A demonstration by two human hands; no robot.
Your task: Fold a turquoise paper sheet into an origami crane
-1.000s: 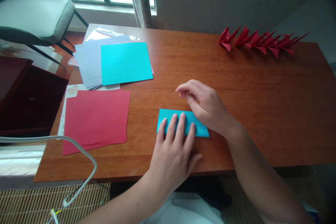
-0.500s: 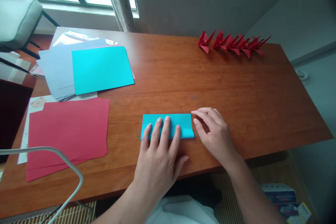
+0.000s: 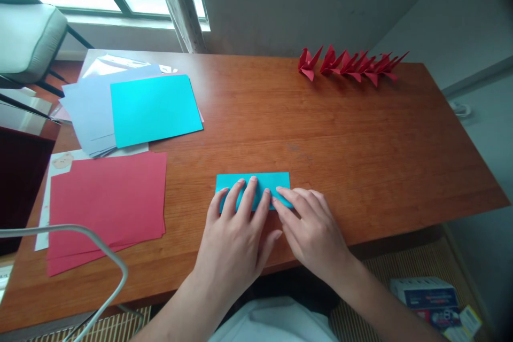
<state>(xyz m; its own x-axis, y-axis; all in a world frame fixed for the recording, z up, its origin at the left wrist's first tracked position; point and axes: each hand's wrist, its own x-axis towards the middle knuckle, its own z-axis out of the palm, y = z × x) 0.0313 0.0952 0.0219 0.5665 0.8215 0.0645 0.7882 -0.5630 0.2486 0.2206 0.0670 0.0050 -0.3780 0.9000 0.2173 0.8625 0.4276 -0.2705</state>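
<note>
A folded strip of bright turquoise paper point(image 3: 272, 177) lies flat on the wooden table in front of me, its long sides running left to right. My left hand point(image 3: 239, 227) rests on it, fingers spread and pressing it down, with the thumb out to the side over the table. On the strip's near right part, my right hand point(image 3: 306, 219) touches the paper with its index finger and thumb tips close together. Its other fingers are bent beside the strip's right end. Both hands cover much of the near long edge.
Red paper sheets point(image 3: 108, 208) lie at left, partly under a grey cable point(image 3: 106, 248). Behind them, a larger turquoise sheet point(image 3: 156, 109) tops pale sheets point(image 3: 88, 112). A row of red folded paper cranes point(image 3: 352, 67) stands along the table's point(image 3: 360, 139) far edge.
My right hand has moved left from beyond the strip's right end onto its near right part, close to my left hand. My left hand still lies spread on the paper.
</note>
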